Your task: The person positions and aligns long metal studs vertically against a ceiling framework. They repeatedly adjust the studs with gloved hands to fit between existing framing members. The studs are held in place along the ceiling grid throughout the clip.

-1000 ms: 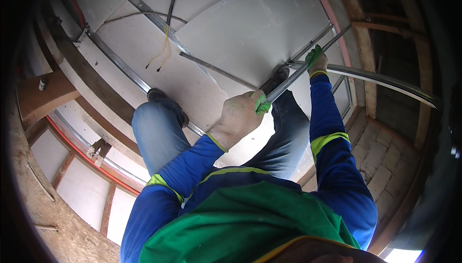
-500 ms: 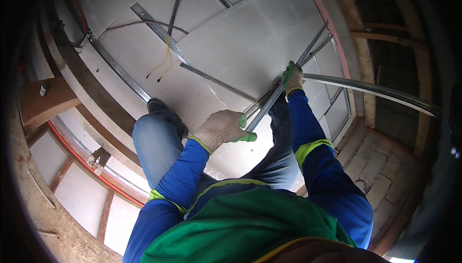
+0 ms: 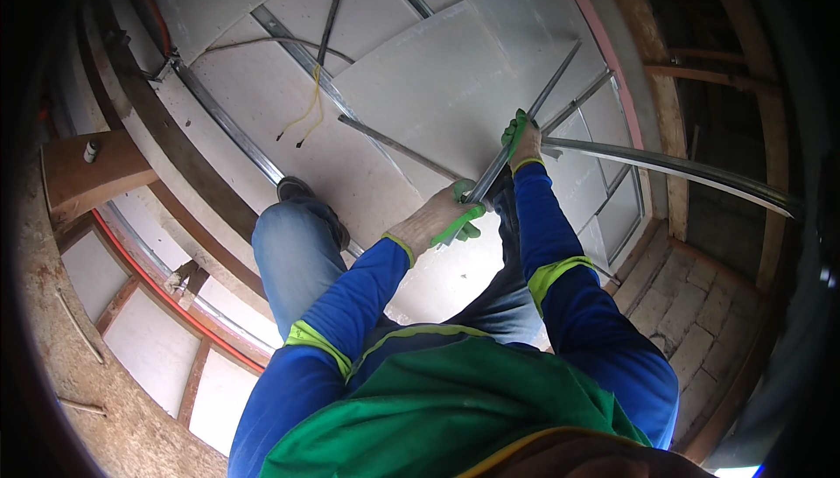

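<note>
Both my hands wear pale work gloves with green palms and fingertips. A long grey metal channel point(image 3: 497, 168) slants between them, from low near my left hand up past my right. My left hand point(image 3: 446, 215) is closed around its near end. Farther up, my right hand point(image 3: 523, 139) grips the same channel, whose far end points toward the pink-edged side of the panels. Beside my right hand, a second metal profile point(image 3: 674, 159) runs off to the right. A thinner metal strip point(image 3: 398, 147) ends near my left hand.
Grey-white panels point(image 3: 411, 75) with metal framing spread beneath and ahead of me. A yellow wire point(image 3: 308, 115) and a thin cable point(image 3: 262, 42) lie on them. Curved-looking wooden beams point(image 3: 175, 119) stand to the left, with a red line point(image 3: 166, 298). Brickwork point(image 3: 691, 312) is at the right.
My left hand has moved up and right and closed around the channel's near end. The channel's far end has swung left, and my right hand has shifted slightly left with it.
</note>
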A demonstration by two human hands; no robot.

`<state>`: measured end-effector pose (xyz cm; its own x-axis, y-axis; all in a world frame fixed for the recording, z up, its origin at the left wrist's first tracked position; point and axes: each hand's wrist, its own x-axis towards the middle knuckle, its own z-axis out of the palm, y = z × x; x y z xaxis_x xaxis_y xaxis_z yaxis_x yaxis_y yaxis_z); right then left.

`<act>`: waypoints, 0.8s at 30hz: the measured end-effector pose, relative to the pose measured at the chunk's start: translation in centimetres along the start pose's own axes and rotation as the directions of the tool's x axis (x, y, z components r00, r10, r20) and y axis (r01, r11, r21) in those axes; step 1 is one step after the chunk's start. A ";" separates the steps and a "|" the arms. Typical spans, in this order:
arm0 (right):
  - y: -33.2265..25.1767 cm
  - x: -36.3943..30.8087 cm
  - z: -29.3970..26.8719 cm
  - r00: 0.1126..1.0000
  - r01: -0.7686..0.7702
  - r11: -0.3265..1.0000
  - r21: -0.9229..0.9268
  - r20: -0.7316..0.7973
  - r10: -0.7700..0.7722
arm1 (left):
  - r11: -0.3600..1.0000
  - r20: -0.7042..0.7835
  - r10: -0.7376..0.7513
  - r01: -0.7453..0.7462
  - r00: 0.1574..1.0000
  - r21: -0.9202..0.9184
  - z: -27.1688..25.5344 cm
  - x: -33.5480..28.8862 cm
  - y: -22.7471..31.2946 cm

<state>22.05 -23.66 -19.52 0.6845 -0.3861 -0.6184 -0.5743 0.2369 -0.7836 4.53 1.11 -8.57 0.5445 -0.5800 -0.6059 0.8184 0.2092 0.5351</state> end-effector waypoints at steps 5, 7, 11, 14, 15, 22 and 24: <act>-0.4 0.5 0.9 0.999 -0.022 1.000 0.015 0.048 0.022 | 0.987 -0.071 -0.045 0.034 0.996 -0.156 0.5 -0.7 2.1; -1.1 0.7 1.1 0.995 -0.046 0.997 0.054 0.094 0.041 | 0.986 -0.111 -0.015 -0.003 0.994 -0.167 0.9 -1.1 3.0; -2.6 0.5 0.8 0.941 -0.201 0.956 0.215 0.314 0.127 | 0.992 -0.172 0.121 -0.124 0.978 -0.008 2.9 -2.9 4.2; -3.3 -0.5 0.5 0.911 -0.266 0.927 0.266 0.385 0.151 | 0.974 -0.193 0.192 -0.163 0.962 0.156 4.6 -4.2 4.4; -3.5 -1.0 0.5 0.925 -0.298 0.913 0.278 0.319 0.205 | 0.969 -0.193 0.195 -0.158 0.962 0.191 4.9 -4.5 4.5; -4.2 -3.5 3.1 0.845 -0.362 0.846 0.390 0.522 0.121 | 0.931 -0.250 0.300 -0.225 0.921 0.289 5.7 -6.0 4.1; -4.7 -3.3 5.3 0.828 -0.368 0.852 0.371 0.548 0.119 | 0.929 -0.274 0.316 -0.238 0.909 0.282 4.9 -6.1 4.6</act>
<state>24.87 -18.73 -14.14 0.7442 0.1966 -0.6384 -0.5750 0.6750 -0.4624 4.06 1.76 0.53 0.8033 -0.2454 -0.5427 0.5794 0.1104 0.8076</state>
